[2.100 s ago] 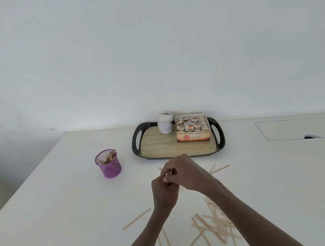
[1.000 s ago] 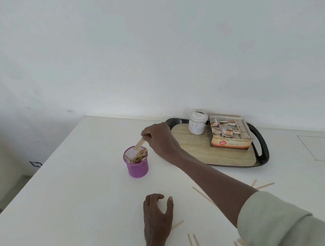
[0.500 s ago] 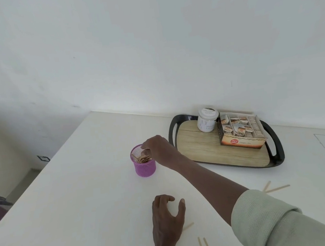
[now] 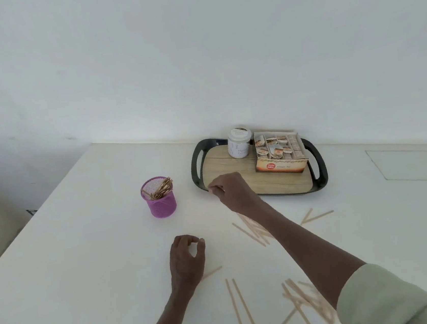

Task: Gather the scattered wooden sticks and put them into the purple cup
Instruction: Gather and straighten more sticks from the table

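Note:
The purple mesh cup (image 4: 160, 204) stands on the white table (image 4: 71, 258) with a bundle of wooden sticks (image 4: 161, 189) leaning in it. My right hand (image 4: 230, 192) hovers right of the cup, near the tray's front edge, with fingers curled and nothing in them. My left hand (image 4: 187, 260) rests on the table nearer to me, fingers arched and loosely bent, holding nothing. One loose stick (image 4: 211, 272) lies just beside it. More scattered sticks lie under my right forearm (image 4: 250, 228), further right (image 4: 317, 216), as a pair (image 4: 240, 305) and in a heap (image 4: 307, 303).
A black tray (image 4: 197, 169) with a wooden base sits at the back, carrying a white jar (image 4: 238, 147) and an open box of sachets (image 4: 278, 155). The wall stands right behind it. A flap outline (image 4: 415, 165) marks the table at the right.
My right hand dropped its sticks into the cup and pulled back to the right, away from the cup. My left hand stayed on the table. The view swung right.

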Demonstrator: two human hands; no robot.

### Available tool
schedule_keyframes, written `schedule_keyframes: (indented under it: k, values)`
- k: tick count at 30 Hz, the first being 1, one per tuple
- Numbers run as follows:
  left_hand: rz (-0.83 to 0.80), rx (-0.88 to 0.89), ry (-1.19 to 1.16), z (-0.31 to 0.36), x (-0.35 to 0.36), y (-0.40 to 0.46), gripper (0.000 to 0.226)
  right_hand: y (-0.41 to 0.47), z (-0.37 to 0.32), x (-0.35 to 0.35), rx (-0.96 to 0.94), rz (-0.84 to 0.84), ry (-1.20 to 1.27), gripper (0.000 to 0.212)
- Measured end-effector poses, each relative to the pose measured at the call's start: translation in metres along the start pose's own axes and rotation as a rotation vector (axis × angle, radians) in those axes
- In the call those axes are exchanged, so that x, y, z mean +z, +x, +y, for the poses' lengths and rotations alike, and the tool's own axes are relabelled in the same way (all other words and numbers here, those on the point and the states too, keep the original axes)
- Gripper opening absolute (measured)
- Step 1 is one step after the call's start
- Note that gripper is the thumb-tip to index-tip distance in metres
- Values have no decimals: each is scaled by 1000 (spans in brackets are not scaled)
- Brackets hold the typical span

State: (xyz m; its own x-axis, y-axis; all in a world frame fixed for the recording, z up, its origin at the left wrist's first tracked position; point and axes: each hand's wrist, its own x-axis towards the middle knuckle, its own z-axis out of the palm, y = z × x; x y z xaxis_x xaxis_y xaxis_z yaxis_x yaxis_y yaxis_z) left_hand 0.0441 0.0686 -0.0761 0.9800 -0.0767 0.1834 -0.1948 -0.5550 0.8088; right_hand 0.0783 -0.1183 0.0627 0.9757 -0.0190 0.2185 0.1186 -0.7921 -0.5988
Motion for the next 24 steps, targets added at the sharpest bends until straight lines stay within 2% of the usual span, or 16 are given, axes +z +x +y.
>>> schedule_keyframes:
  k: [4,6,8,12,15,19,24]
  values:
    - [-134,-73,-78,0,-12,10,14,-46,58,-26,138,21,-45,17]
    - [-220,-93,-73,0,-19,12,16,-67,87,-41,218,18,-104,30]
    - [-278,-55,-37,-3,-26,9,16,-87,115,-55,282,-25,-202,41]
    - [-327,91,93,-11,-31,-15,17,-122,158,-76,398,-169,-351,50]
    - [-346,116,169,-13,-32,-33,24,-138,172,-78,381,-286,-434,42]
    - [-289,151,193,-5,-31,-49,18,-147,179,-77,341,-217,-506,22]
    - [-224,155,311,11,-22,-55,8,-148,183,-79,404,-178,-451,21]
